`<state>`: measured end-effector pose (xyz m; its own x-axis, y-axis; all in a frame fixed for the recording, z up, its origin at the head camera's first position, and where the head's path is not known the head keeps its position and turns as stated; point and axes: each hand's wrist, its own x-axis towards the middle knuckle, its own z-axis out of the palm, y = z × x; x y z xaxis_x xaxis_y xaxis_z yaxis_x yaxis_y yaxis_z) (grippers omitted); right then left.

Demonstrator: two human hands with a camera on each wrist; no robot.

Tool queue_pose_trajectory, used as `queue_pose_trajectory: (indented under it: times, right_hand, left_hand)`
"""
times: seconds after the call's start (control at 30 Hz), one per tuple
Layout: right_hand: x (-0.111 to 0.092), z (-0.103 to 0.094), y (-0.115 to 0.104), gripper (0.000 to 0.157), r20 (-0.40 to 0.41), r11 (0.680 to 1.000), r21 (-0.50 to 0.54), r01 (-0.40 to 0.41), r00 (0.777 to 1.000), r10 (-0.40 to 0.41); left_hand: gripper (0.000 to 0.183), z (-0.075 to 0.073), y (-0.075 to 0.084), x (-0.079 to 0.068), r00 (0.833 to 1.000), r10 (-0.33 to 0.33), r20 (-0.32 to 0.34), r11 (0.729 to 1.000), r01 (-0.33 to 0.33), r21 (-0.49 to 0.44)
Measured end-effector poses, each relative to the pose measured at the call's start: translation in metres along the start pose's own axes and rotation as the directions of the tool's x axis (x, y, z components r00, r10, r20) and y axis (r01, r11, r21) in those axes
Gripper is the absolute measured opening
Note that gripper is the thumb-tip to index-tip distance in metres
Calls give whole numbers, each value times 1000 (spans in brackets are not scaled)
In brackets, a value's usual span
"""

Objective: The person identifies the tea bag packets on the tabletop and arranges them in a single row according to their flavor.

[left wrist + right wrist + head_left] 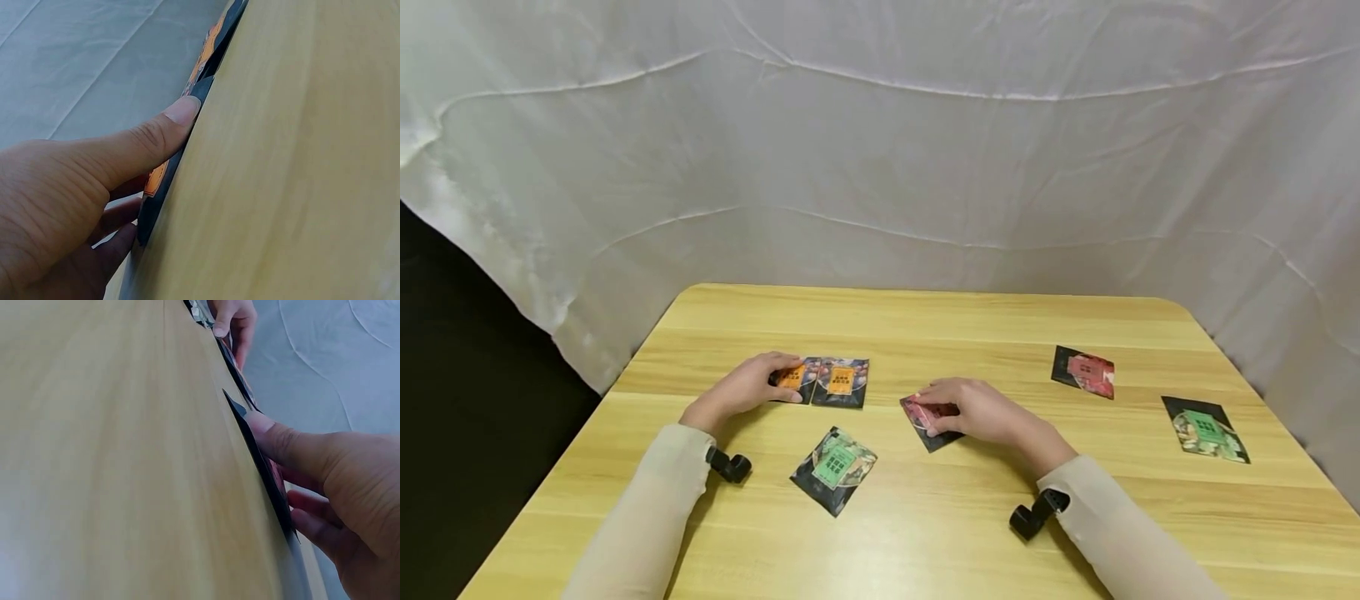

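Note:
On the left, two black sachets with orange labels lie side by side. My left hand [748, 385] holds the left orange-labelled sachet [156, 181], its thumb on the near edge and its fingers at the far side; its neighbour, the right orange-labelled sachet [840, 382], lies flat. Near the table's middle, my right hand [981, 411] grips a red-labelled sachet [922, 419] between thumb and fingers, covering its right part. In the right wrist view, that red-labelled sachet [262, 469] slants close to the tabletop, one corner bent up.
A green-labelled sachet [834, 471] lies askew in front, between the hands. Farther right are another red-labelled sachet [1083, 372] and another green-labelled sachet [1206, 429]. A pale curtain [880, 167] hangs behind the wooden table [925, 533].

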<state>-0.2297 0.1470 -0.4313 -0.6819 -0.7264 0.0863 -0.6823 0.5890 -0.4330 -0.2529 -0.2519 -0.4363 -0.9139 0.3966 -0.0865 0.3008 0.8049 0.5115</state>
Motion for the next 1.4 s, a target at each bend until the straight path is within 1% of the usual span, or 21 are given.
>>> queue_pose_trajectory:
  times: [0.13, 0.27, 0.37, 0.47, 0.67, 0.83, 0.97, 1.1, 1.4]
  right_hand:
    - [8, 2, -2, 53, -18, 997, -18, -72, 997, 72]
    - [18, 3, -9, 51, -40, 986, -22, -164, 986, 163]
    - [26, 5, -14, 50, -66, 978, -37, -208, 977, 205]
    - [34, 8, -18, 49, -94, 971, -52, -234, 969, 229]
    - [49, 16, -22, 47, -120, 961, -71, -268, 959, 258]
    - [59, 20, -25, 50, -151, 958, -72, -277, 953, 264]
    - [66, 23, -25, 51, -174, 950, -73, -303, 942, 286]
    - [71, 25, -25, 53, -192, 946, -71, -318, 935, 300]
    - [76, 28, -30, 51, -229, 943, -86, -321, 928, 295]
  left_hand:
    - [77, -1, 0, 2, 1000, 2, -1, 1000, -2, 5]
    - [77, -1, 0, 2, 1000, 8, -2, 1000, -8, 6]
    - [77, -1, 0, 2, 1000, 6, -3, 1000, -6, 5]
    - [77, -1, 0, 2, 1000, 6, -6, 1000, -6, 5]
    - [76, -1, -1, 3, 1000, 8, -8, 1000, -8, 8]
    - [77, 0, -2, 3, 1000, 13, -3, 1000, -13, 3]
    - [76, 0, -3, 3, 1000, 21, 0, 1000, -21, -5]
    - [76, 0, -4, 4, 1000, 22, -3, 1000, -22, -7]
    - [76, 1, -3, 3, 1000, 25, -1, 1000, -25, -12]
